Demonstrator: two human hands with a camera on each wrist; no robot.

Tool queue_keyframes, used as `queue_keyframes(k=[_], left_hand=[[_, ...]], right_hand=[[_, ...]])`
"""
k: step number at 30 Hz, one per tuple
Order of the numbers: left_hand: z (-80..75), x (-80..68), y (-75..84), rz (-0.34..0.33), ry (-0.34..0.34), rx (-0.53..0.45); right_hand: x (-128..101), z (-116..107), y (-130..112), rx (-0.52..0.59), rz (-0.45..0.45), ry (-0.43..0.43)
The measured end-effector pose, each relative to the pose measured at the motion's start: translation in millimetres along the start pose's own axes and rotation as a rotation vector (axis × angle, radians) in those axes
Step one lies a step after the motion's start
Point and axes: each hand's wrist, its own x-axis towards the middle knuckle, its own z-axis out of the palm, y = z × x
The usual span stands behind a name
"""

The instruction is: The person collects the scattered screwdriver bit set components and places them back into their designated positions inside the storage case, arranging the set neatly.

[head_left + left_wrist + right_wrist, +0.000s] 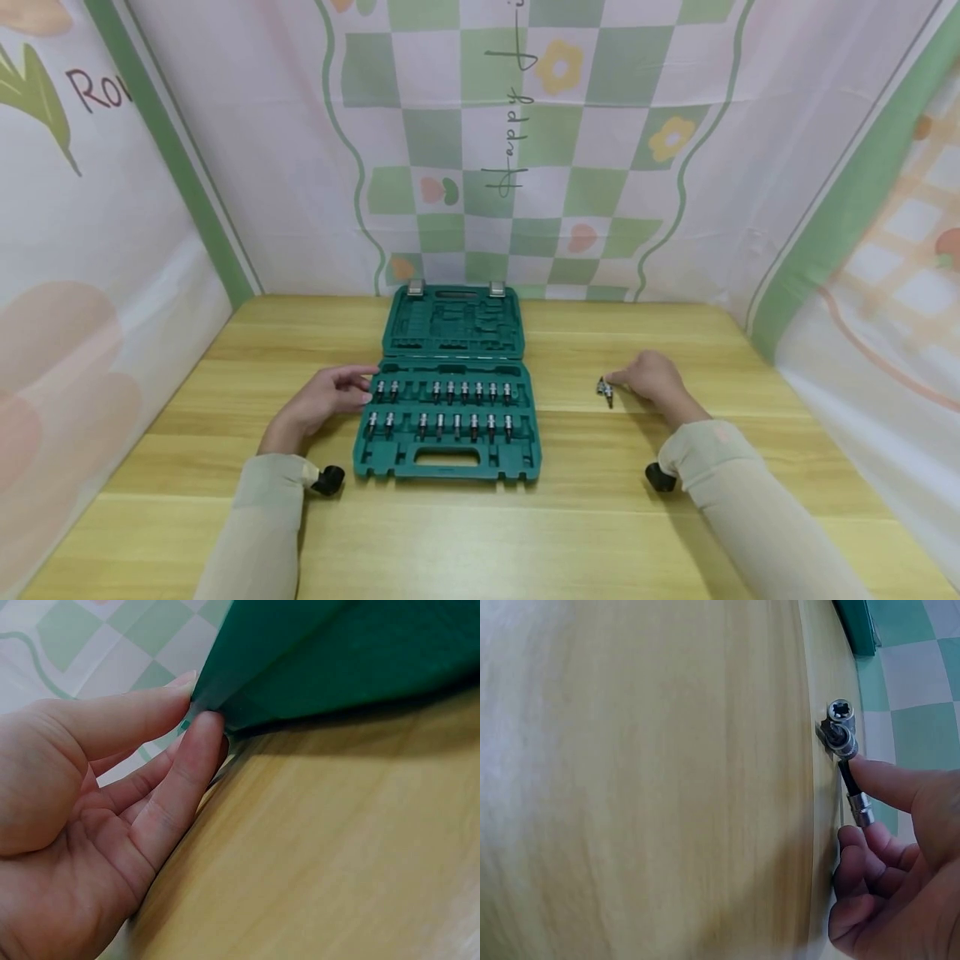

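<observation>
An open green socket case (450,460) lies on the table with several silver-and-black bit sockets (457,427) in two rows. My left hand (322,400) is at its left side; in the left wrist view the thumb and a finger pinch the edge of the green case (315,660). To the right of the case, my right hand (652,379) is low over the table beside a small cluster of bit sockets (604,390). The right wrist view shows the thumb and a fingertip pinching one bit socket (861,810), close against other bit sockets (841,710).
The case lid (453,321) stands folded back, its moulded recesses bare, with two metal latches on its far edge. Gaps show in both socket rows. Behind the wooden table (465,542) hangs a checked, patterned cloth (510,125); cloth also borders both sides.
</observation>
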Motion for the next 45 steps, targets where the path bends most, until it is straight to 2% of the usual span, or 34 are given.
queue_keyframes(k=[5, 15, 19, 27, 38, 45], left_hand=[[0.0, 0.5, -0.3, 0.002, -0.005, -0.001], [0.5, 0.9, -0.9, -0.001, 0.007, 0.0], [1.7, 0.8, 0.8, 0.0, 0.006, 0.001], [0.7, -0.5, 0.6, 0.002, 0.008, 0.009], [0.1, -1.4, -1.1, 0.01, 0.007, 0.012], [0.2, 0.2, -0.6, 0.003, 0.005, 0.006]], right_hand=[[1, 4, 1, 0.043, -0.024, 0.047], [7, 9, -3, 0.111, -0.008, 0.098], [8, 10, -7, 0.12, -0.024, 0.153], [7, 21, -22, 0.272, -0.048, 0.269], [14, 38, -50, 0.371, -0.014, 0.286], [16, 44, -68, 0.484, 0.028, 0.266]])
